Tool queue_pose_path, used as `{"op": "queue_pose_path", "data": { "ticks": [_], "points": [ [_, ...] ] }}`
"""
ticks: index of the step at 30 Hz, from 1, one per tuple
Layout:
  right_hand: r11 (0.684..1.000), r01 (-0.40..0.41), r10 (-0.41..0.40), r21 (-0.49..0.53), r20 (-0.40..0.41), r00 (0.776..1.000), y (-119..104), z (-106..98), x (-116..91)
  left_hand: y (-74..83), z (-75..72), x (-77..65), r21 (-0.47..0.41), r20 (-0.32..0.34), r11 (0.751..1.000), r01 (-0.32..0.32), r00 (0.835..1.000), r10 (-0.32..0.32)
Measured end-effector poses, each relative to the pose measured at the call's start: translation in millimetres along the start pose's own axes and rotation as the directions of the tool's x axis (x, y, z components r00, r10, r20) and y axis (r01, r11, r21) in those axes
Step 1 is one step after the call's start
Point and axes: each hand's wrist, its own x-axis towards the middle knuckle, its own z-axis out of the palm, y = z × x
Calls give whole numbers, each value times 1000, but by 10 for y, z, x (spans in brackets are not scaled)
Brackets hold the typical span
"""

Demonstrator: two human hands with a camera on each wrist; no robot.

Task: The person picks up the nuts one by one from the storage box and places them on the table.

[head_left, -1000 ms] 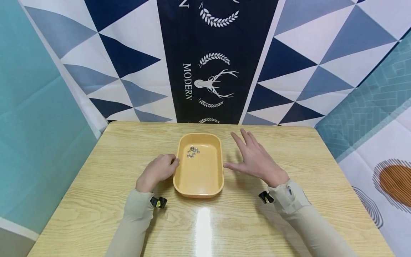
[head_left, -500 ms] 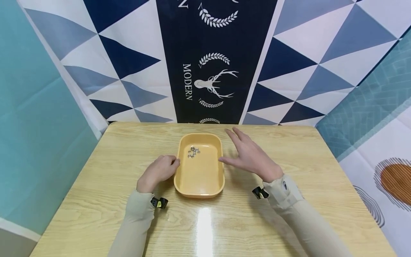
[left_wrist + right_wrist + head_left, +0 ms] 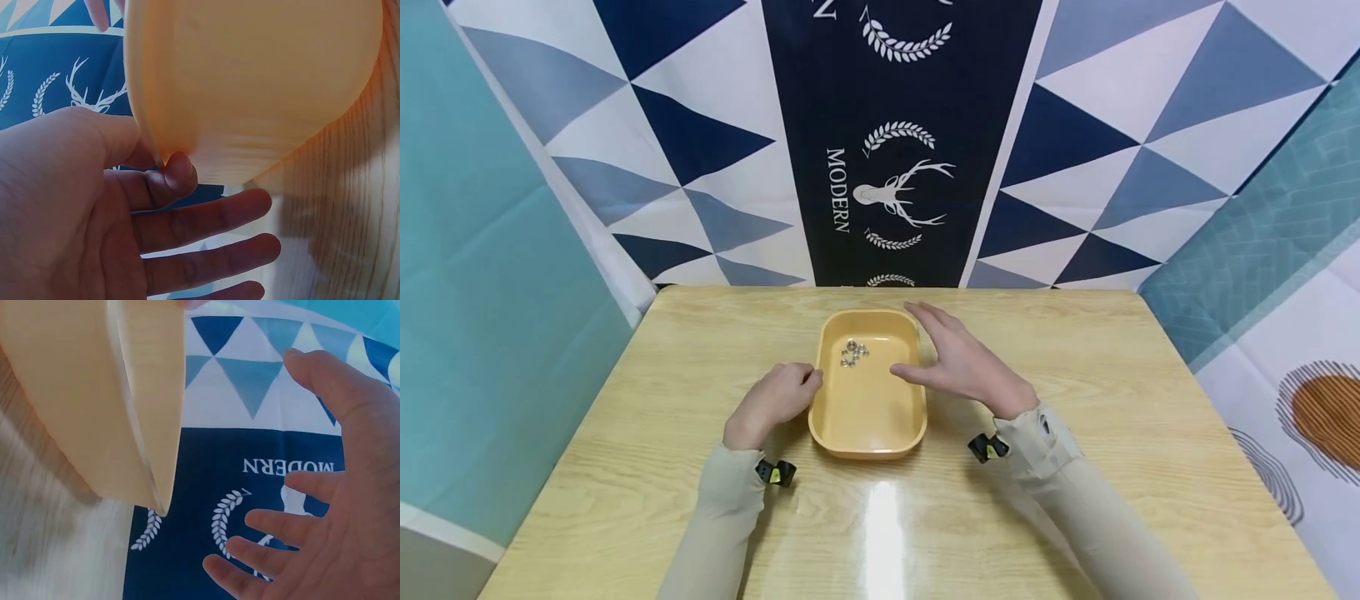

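Note:
A yellow-orange rectangular tray point(image 3: 868, 412) with rounded corners sits on the table. Several small silvery metal pieces that look like nuts point(image 3: 852, 345) lie in its far left part. At the tray's left side, my left hand point(image 3: 772, 395) pinches the rim between thumb and forefinger; the left wrist view shows its other fingers point(image 3: 212, 265) extended below the rim. My right hand point(image 3: 964, 363) hovers over the tray's right rim, thumb and fingers spread, holding nothing. In the right wrist view this hand point(image 3: 350, 506) is apart from the tray wall point(image 3: 69, 394).
The light wooden table point(image 3: 700, 325) extends around the tray. A patterned cloth point(image 3: 887, 100) with triangles and a deer print hangs behind its far edge. Teal cloth point(image 3: 497, 250) hangs at the left, and another patterned cloth point(image 3: 1300, 333) at the right.
My right hand has moved left from beside the tray to above its right rim, fingers still spread. The left hand keeps its hold; the tray and metal pieces stay in place.

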Motion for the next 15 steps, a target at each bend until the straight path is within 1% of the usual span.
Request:
{"op": "queue_pose_path", "data": {
  "ticks": [5,8,15],
  "points": [
    [999,19,-18,45,-9,1000,-5,38,79,1,-32,19,5,1,1000,-7,1000,7],
    [998,16,-15,63,-12,1000,10,76,118,2,-38,14,12,-1,1000,-17,1000,17],
    [996,-27,27,82,1,1000,27,128,177,1,-18,1,10,9,1000,-18,1000,18]
  ]
}}
